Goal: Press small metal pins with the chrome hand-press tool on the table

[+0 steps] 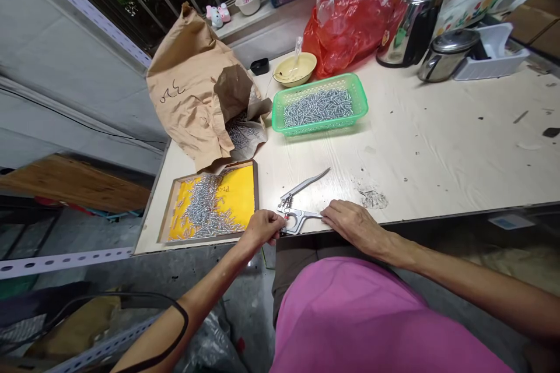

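Silver spring-loaded hand pliers [305,185] lie at the table's front edge, their two handles spread apart. At the head of the pliers, near a small red part, my left hand [263,226] is closed in a pinch. Whatever sits between those fingertips is too small to make out. My right hand [356,222] grips the end of the lower handle. Left of the pliers, a shallow tray [256,192] with a yellow bottom holds many small silver metal pins [202,207]. More of these pieces fill a green plastic basket [321,128] farther back.
A torn brown paper bag [188,93] with metal pieces spilling from its mouth leans behind the tray. Along the back stand a yellowish bowl [301,73], a red plastic bag [350,29], a kettle [406,29], a lidded metal pot [446,58] and a white basket [490,67].
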The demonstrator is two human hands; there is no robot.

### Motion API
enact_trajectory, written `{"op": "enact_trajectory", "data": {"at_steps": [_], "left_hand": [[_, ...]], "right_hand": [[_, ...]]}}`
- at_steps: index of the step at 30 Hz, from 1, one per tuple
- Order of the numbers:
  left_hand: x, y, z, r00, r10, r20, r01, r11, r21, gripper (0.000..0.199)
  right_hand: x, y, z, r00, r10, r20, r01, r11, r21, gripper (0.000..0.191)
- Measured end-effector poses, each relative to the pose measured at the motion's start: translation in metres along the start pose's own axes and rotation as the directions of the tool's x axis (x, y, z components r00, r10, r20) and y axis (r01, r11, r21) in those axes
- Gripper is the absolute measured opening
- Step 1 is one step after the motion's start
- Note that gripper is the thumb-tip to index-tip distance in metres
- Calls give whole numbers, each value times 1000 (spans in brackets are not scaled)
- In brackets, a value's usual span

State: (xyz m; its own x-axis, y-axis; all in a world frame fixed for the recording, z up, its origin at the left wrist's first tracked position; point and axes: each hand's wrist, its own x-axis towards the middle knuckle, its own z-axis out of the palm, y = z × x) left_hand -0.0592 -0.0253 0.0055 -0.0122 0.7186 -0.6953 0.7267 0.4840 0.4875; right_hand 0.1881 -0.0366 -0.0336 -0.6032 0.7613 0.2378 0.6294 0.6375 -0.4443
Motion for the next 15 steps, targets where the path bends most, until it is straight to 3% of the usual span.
{"op": "enact_trajectory", "data": {"at_steps": [6,11,15], "left_hand": [[-2,1,2,996,86,-27,-82,988,133,23],[-3,5,2,999,32,-29,-29,993,114,24],[-4,5,2,996,82,-29,-78,988,133,29]], "right_hand": [[-5,-2,7,1000,10,-2,-10,1000,-27,24],[-7,0,9,1000,-14,9,14,999,-39,22],[-4,1,7,1000,-22,3,22,999,-34,23]]}}
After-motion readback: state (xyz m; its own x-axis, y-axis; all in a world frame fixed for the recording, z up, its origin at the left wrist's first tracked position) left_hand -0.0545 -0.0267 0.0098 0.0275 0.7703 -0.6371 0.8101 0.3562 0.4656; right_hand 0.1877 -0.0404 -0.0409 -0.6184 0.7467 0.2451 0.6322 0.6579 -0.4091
